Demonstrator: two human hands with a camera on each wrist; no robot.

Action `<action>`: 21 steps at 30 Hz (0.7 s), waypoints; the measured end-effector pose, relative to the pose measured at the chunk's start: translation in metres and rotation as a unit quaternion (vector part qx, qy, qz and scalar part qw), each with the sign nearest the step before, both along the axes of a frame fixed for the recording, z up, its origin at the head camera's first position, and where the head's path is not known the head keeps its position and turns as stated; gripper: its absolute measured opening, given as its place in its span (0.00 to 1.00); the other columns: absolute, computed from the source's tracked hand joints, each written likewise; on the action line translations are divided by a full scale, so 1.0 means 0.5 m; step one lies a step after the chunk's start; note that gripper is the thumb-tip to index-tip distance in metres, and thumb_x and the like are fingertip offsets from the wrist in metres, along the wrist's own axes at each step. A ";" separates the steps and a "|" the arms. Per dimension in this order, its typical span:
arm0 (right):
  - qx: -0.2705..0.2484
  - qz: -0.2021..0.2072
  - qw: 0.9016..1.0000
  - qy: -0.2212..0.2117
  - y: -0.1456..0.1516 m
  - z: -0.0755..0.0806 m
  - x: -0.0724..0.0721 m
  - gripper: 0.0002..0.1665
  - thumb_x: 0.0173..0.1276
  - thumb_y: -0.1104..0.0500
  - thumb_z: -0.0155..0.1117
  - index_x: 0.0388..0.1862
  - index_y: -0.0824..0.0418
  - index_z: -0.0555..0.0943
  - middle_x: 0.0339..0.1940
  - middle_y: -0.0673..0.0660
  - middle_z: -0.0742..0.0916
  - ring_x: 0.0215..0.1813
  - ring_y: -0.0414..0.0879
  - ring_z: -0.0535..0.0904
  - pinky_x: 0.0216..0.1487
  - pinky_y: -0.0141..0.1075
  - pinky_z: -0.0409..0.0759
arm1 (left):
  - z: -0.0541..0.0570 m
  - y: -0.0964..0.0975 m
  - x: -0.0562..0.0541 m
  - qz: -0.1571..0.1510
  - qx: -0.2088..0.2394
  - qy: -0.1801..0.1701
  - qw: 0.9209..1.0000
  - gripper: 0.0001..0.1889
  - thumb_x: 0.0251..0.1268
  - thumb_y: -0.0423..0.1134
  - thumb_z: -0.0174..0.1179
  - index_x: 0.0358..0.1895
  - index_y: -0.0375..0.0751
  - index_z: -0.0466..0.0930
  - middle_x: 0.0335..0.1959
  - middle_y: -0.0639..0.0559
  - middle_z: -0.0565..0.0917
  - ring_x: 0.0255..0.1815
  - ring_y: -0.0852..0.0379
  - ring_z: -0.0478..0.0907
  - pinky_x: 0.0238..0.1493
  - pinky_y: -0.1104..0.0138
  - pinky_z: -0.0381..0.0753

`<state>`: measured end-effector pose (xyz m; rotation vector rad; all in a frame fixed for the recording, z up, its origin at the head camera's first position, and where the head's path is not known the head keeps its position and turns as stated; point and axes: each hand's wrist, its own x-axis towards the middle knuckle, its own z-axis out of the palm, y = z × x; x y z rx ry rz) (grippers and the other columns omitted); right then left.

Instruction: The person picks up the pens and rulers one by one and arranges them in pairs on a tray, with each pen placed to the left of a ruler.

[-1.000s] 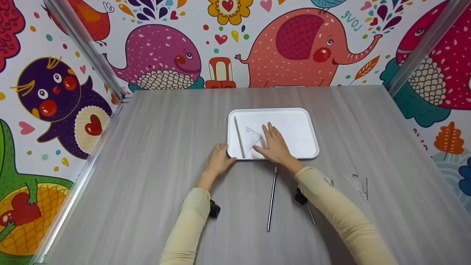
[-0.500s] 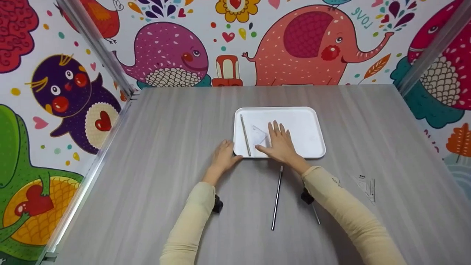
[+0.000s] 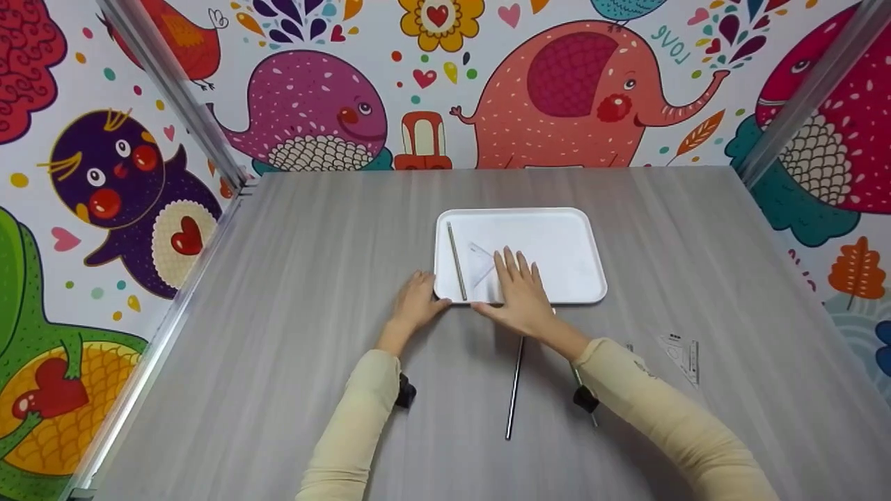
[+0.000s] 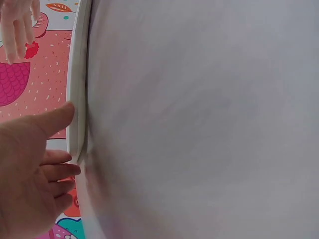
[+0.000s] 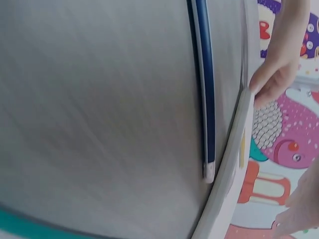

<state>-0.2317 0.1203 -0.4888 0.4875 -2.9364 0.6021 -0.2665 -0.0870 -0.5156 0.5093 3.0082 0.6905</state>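
Note:
A white tray [image 3: 564, 254] lies on the table, with a pencil [image 3: 456, 261] along its left side. Beside that pencil is a clear triangular set square [image 3: 479, 259]. My left hand [image 3: 414, 303] holds the tray's near left corner, thumb along the front rim and fingers at the left side. In the left wrist view its thumb meets the tray rim [image 4: 79, 74]. Spread and straight, the fingers of my right hand [image 3: 522, 296] lie over the tray just right of the set square, thumb at the front rim. The right hand holds nothing.
A dark pencil [image 3: 514, 393] with a white eraser end [image 5: 209, 172] lies on the table before the tray. Another thin pencil [image 3: 576, 376] is partly hidden by the right forearm. A second clear set square [image 3: 683, 356] lies farther right. Printed walls enclose the table.
My right hand has slid toward the tray's near edge, and its thumb has come down to the front rim. The left hand stays at the corner. The head view shifts slightly.

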 end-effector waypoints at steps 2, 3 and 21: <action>0.000 0.001 1.000 -0.003 -0.001 -0.001 0.016 0.60 0.53 0.30 0.55 0.71 0.67 0.48 0.71 0.67 0.54 0.71 0.63 0.46 0.67 0.58 0.44 | -0.003 -0.001 0.001 0.003 -0.003 -0.002 1.000 0.28 0.57 0.46 0.61 0.56 0.29 0.70 0.56 0.36 0.73 0.64 0.41 0.62 0.64 0.56 0.60; 0.000 0.002 1.000 -0.004 -0.001 -0.001 0.024 0.60 0.53 0.30 0.55 0.71 0.68 0.48 0.71 0.67 0.54 0.71 0.64 0.45 0.67 0.58 0.44 | -0.004 -0.001 0.002 0.004 -0.002 -0.004 1.000 0.28 0.57 0.46 0.61 0.56 0.29 0.70 0.56 0.36 0.73 0.64 0.41 0.62 0.64 0.56 0.60; 0.016 0.005 1.000 -0.026 0.011 -0.008 0.130 0.63 0.50 0.28 0.55 0.70 0.70 0.48 0.70 0.70 0.55 0.70 0.66 0.47 0.66 0.59 0.48 | -0.007 0.001 0.002 0.012 0.012 -0.017 1.000 0.29 0.57 0.45 0.61 0.58 0.30 0.69 0.59 0.35 0.70 0.65 0.41 0.60 0.65 0.55 0.58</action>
